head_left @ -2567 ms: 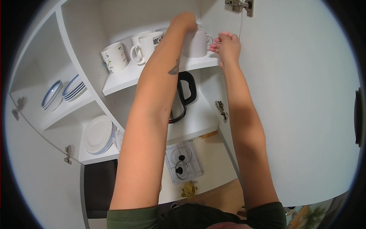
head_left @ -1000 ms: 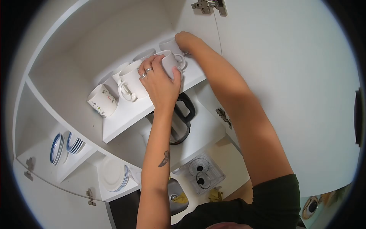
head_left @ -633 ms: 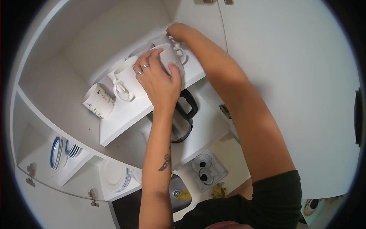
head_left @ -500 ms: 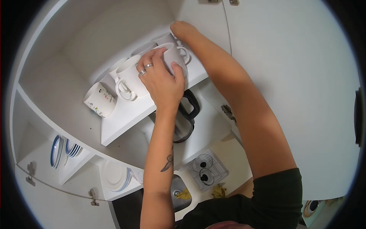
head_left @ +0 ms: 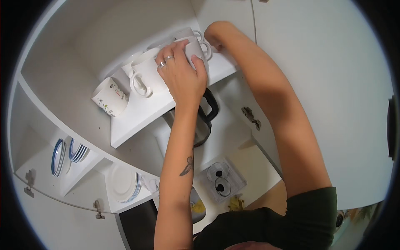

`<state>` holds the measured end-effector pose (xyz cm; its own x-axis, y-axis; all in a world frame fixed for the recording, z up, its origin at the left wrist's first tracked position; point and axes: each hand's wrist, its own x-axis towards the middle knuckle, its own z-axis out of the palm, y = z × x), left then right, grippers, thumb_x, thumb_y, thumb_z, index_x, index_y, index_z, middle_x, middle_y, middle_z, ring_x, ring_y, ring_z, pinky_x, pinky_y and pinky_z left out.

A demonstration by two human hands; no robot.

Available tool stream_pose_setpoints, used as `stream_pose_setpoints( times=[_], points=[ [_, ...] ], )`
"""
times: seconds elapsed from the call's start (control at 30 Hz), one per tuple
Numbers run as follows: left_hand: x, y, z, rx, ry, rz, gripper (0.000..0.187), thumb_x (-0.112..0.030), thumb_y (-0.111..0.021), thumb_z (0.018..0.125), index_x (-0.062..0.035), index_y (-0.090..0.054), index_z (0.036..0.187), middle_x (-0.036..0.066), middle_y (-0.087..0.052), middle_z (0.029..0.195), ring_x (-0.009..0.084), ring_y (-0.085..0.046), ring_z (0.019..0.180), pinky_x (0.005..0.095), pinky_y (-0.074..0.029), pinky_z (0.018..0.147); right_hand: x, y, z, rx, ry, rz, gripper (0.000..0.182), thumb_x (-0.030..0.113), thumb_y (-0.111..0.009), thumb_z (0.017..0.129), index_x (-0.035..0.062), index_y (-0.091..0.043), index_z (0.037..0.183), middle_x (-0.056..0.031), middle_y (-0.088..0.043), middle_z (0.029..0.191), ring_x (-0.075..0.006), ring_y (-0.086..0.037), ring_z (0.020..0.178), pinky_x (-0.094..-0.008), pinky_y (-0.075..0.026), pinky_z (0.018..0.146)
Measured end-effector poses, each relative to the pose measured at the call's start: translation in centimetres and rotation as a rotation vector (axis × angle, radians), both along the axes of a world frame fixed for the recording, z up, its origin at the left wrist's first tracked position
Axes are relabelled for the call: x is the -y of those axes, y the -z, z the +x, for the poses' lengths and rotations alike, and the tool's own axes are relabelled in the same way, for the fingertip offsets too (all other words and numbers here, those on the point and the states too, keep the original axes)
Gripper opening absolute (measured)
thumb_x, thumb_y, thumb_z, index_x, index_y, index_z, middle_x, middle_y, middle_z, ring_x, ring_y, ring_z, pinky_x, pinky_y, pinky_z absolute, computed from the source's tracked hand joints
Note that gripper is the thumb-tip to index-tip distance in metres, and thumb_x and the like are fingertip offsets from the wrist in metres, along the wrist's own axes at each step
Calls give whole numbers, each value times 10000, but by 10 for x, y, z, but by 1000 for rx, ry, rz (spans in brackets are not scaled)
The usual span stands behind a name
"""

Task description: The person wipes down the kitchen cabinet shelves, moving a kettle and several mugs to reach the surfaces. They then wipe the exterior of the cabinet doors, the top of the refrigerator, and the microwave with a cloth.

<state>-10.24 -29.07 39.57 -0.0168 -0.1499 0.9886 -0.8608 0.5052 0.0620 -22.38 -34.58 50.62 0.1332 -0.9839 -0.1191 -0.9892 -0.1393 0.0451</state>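
Observation:
My left hand (head_left: 182,75), with rings on it, is closed around a white mug (head_left: 195,52) on the cupboard shelf (head_left: 143,116), thumb on the near side and fingers over the rim. My right hand (head_left: 217,35) is bent down at the shelf's right end, beside the mug handles. Its fingers look curled, and whatever they hold is hidden. Left of my left hand stands another white mug (head_left: 146,68), with more mugs behind it. A mug with a printed pattern (head_left: 110,98) stands at the shelf's left end.
Below the shelf is a kettle (head_left: 204,129) with a black handle. Plates (head_left: 123,183) stand in the lower left compartment. Glass lids (head_left: 218,179) lie on a rack above the counter. An open cupboard door (head_left: 325,83) stands close to my right arm.
My right hand has moved right and slightly down, from behind the mugs to beside their handles. My left hand stays on the white mug. The view has shifted slightly.

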Motion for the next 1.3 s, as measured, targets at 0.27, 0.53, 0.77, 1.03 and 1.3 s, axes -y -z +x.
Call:
stream_pose_setpoints(
  times=[0.27,0.53,0.77,1.03,1.3],
  points=[
    [2,-1,-1,-95,157,-104,301,-111,-481,849,-14,-550,1125,156,-529,1123,324,-444,1086,415,-364,928,-107,-11,-53,606,-321,-555,283,197,-528,834,66,-667,1043,-191,-635,1069,-263,-617,933,-385,-490,788],
    [-1,4,11,-332,516,-144,258,-156,-383,969,29,-517,1089,164,-519,1105,261,-473,1041,351,-400,904,-14,1,19,521,-692,-328,420,402,-541,839,81,-672,1073,-120,-664,1018,-262,-598,945,-345,-458,843],
    [-4,-2,15,-149,167,-111,238,-79,-434,913,16,-565,1088,190,-511,1185,307,-480,1112,372,-416,916,-19,22,-16,666,-478,-314,582,534,-658,746,83,-658,1115,-182,-608,1127,-319,-545,1096,-373,-418,940],
    [-6,0,13,-171,199,46,358,-9,-431,864,-8,-554,1201,188,-488,1267,315,-466,1164,373,-435,915,-20,68,-13,867,-744,-628,479,312,-715,761,109,-610,1182,-120,-536,1224,-259,-534,1066,-354,-442,910],
    [-5,1,14,-95,74,119,404,-53,-549,810,0,-539,1211,199,-473,1269,354,-454,1156,415,-383,971,-56,114,-35,845,-773,-594,225,129,-696,744,20,-678,941,-107,-647,933,-274,-598,876,-351,-474,794]
  ],
)
